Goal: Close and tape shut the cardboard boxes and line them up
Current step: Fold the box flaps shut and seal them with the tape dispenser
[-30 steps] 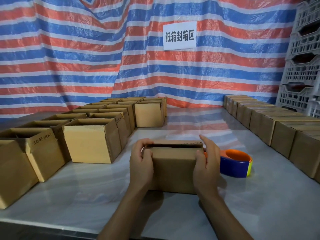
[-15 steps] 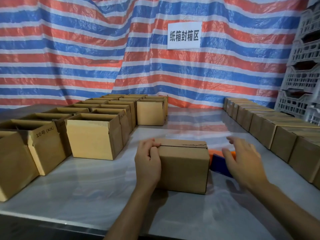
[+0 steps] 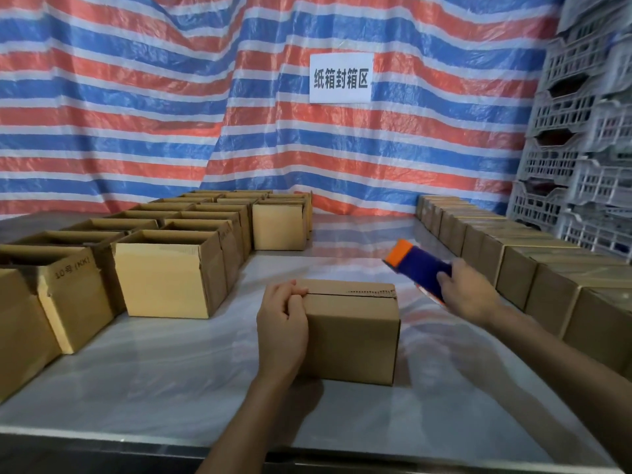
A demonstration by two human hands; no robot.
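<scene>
A small cardboard box (image 3: 355, 336) stands in the middle of the table with its top flaps folded down and a dark seam along the top. My left hand (image 3: 282, 326) grips its left end, thumb over the top edge. My right hand (image 3: 466, 294) holds a blue and orange tape dispenser (image 3: 415, 270) in the air, just right of and behind the box. Several open boxes (image 3: 167, 278) stand in rows on the left. A line of closed boxes (image 3: 533, 268) runs along the right side.
The table (image 3: 171, 378) has a shiny grey top with a front edge near me. Stacked grey plastic crates (image 3: 581, 131) rise at the far right. A striped tarp with a white sign (image 3: 341, 78) hangs behind.
My right hand left the box's right end, reached to the tape dispenser on the table and lifted it. My left hand stayed on the box.
</scene>
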